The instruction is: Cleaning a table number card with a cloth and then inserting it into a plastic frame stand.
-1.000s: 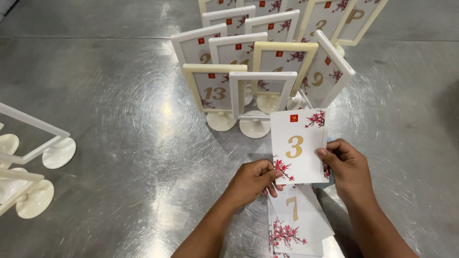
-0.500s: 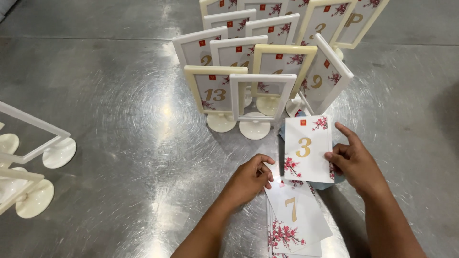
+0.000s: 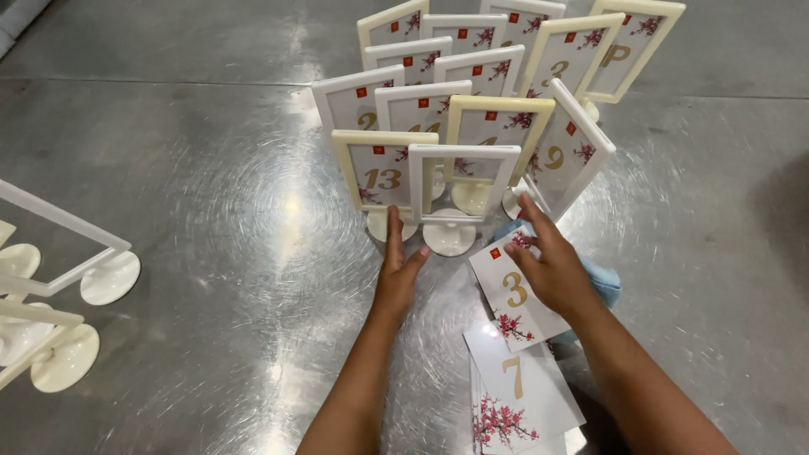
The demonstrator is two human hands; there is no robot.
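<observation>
Head cam, looking down on brushed-metal worktop [image 3: 194, 253]. Left hand [image 3: 398, 278] flat-ish on worktop, fingers [image 3: 393, 232] straight & pointing far, spread loosely, gripping nothing; fingertips just at the round foot of the empty white frame stand [image 3: 462, 190], contact w/ foot not clear from this view. Empty stand upright, near edge of the cluster, no card in its window; just left of it a cream stand [image 3: 381, 173] w/ a numbered card inside.

Right hand [image 3: 552, 270] palm-down on a loose number card [image 3: 516, 291]; fingers extended & open, pressing on card, not closed round it; card lies flat, tilted, white w/ gold numeral, red blossom print, small red square at corner. Under/behind right hand: light-blue cloth [image 3: 602, 282], partly hidden. Near side of that card: stack of more cards [image 3: 518, 388], same design, fanned a bit, top one gold numeral.

Far centre: cluster of filled frame stands [image 3: 489, 76], white & cream, upright, packed close, some overlapping; one white stand [image 3: 569, 156] at right of cluster leans over. Left edge: several empty stands [image 3: 59, 278] lying tipped, round bases toward centre, well apart from both hands.
</observation>
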